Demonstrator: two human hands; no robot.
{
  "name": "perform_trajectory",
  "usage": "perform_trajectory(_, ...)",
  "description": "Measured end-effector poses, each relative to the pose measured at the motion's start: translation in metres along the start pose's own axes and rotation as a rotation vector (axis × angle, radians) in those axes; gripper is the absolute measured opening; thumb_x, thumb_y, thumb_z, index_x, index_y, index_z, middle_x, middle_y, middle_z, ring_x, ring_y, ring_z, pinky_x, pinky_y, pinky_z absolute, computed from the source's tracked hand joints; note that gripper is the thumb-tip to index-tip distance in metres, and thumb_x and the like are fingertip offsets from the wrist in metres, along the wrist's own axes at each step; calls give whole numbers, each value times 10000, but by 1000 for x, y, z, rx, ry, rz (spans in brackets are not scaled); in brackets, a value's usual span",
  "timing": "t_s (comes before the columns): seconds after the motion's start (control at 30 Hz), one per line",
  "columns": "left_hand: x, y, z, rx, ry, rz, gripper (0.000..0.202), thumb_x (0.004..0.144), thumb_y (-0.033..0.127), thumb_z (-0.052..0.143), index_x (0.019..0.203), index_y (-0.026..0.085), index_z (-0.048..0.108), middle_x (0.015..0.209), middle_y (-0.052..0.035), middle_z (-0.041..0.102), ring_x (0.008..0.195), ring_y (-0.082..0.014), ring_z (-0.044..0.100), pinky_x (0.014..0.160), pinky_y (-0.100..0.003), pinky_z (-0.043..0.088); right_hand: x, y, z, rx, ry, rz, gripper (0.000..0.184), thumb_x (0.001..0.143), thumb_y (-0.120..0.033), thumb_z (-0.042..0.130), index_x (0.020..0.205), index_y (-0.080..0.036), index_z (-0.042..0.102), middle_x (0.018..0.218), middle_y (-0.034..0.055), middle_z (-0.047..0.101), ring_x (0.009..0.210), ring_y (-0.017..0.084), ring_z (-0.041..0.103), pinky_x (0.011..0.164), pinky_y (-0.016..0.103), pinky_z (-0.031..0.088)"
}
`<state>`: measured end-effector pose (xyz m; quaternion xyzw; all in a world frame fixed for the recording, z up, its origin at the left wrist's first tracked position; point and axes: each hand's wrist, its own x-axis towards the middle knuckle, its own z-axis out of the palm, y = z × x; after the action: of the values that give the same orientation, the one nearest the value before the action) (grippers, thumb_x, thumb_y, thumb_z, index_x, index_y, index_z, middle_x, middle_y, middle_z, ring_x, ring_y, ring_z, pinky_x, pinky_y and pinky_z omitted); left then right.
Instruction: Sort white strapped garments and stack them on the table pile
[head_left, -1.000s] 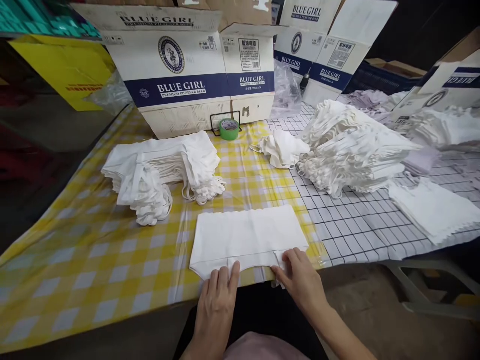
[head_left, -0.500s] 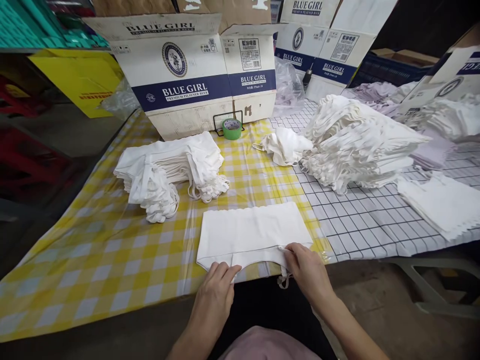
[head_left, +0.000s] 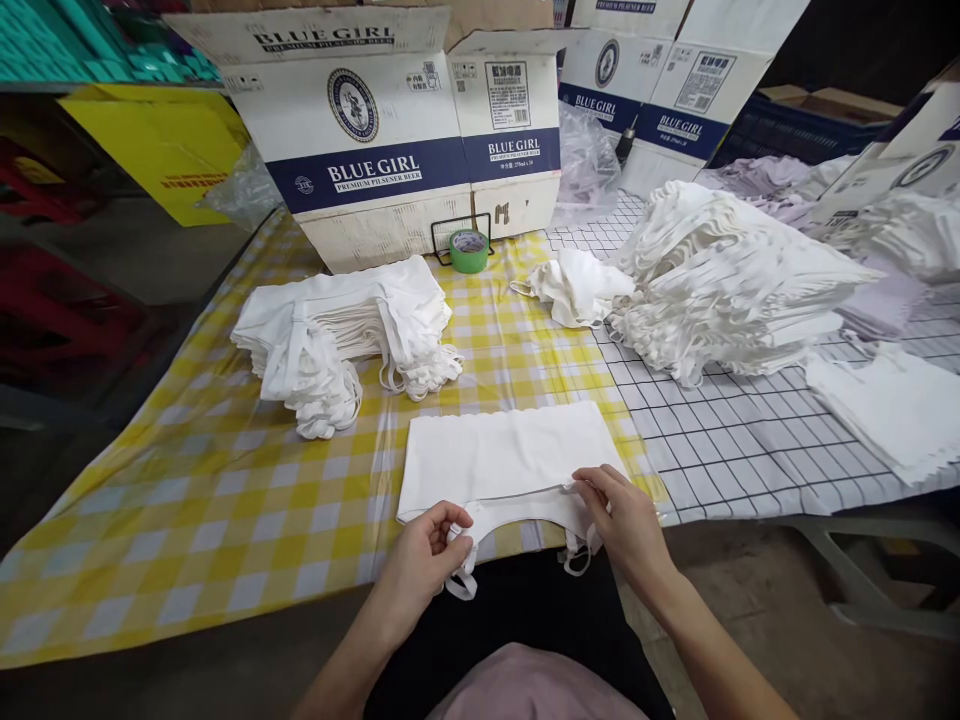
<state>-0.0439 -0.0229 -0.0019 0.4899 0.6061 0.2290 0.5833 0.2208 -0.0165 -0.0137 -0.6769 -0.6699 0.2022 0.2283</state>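
Observation:
A white camisole (head_left: 510,450) with thin straps lies flat on the table's front edge, its scalloped hem away from me and its curved neckline toward me. My left hand (head_left: 427,545) has thumb and fingers closed on the left strap, whose loop hangs below the fingers. At the right side of the neckline, my right hand (head_left: 619,515) pinches the fabric by the strap base. The other strap dangles over the table edge beside it. Farther left rests a stack of folded white camisoles (head_left: 345,310), straps bunched toward me.
A roll of green tape (head_left: 469,252) sits by a black wire stand before a beer carton (head_left: 375,130). To the right are a tall pile of white garments (head_left: 735,270), a crumpled white piece (head_left: 574,285) and a flat white stack (head_left: 885,405). Yellow checked cloth (head_left: 187,510) covers the left.
My left hand has shifted slightly left and now shows the strap loop hanging from its fingers. My right hand stays at the neckline's right side. The view has tilted a little.

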Motion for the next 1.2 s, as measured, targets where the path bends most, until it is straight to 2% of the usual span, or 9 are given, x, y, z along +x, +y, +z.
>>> perform_trajectory(0.1, 2, -1, 1, 118, 67, 30, 204, 771, 335, 534, 914, 194, 572, 555, 52, 470, 513, -115, 491, 487, -213, 348, 3, 2, 0, 33, 7, -1, 238, 911, -332, 412, 894, -230, 626, 859, 40, 645, 717, 177, 603, 631, 286, 434)
perform_trajectory(0.2, 11, 7, -3, 327, 200, 169, 213, 791, 354, 504, 903, 222, 629, 756, -9, 640, 698, -169, 588, 637, -270, 427, 9, 5, 1, 59, 21, -8, 253, 906, -348, 412, 897, -227, 634, 852, 50, 646, 706, 180, 603, 627, 289, 435)
perform_trajectory(0.3, 28, 16, -9, 413, 202, 239, 246, 805, 381, 480, 827, 224, 668, 912, -24, 689, 849, -196, 608, 761, -284, 421, 18, 9, 3, 62, 28, -12, 235, 899, -331, 425, 886, -227, 636, 844, 43, 645, 714, 179, 598, 644, 292, 433)
perform_trajectory(0.47, 51, 27, -16, 514, 147, 157, 315, 808, 407, 434, 779, 199, 668, 715, -7, 669, 680, -172, 583, 633, -251, 379, 33, 12, 6, 96, 28, -19, 205, 892, -285, 429, 830, -227, 616, 842, 26, 646, 756, 183, 593, 695, 297, 426)
perform_trajectory(0.7, 61, 34, -20, 557, 130, 105, 299, 771, 411, 449, 720, 195, 650, 556, 24, 543, 533, -133, 469, 520, -233, 281, 41, 11, 8, 63, 21, 14, 199, 886, -304, 433, 819, -235, 607, 835, 11, 665, 705, 175, 581, 649, 287, 410)
perform_trajectory(0.93, 63, 36, -19, 562, 135, 101, 289, 764, 404, 448, 699, 195, 637, 578, 21, 559, 560, -138, 468, 539, -231, 282, 42, 11, 8, 57, 33, 44, 189, 867, -312, 443, 802, -232, 602, 785, 13, 673, 688, 182, 588, 619, 282, 394)
perform_trajectory(1.2, 58, 36, -18, 545, 129, 95, 268, 778, 408, 460, 754, 202, 631, 586, 32, 539, 580, -138, 474, 544, -229, 294, 40, 11, 7, 68, 39, 49, 196, 865, -310, 439, 796, -224, 601, 758, 12, 664, 669, 175, 579, 617, 278, 390)
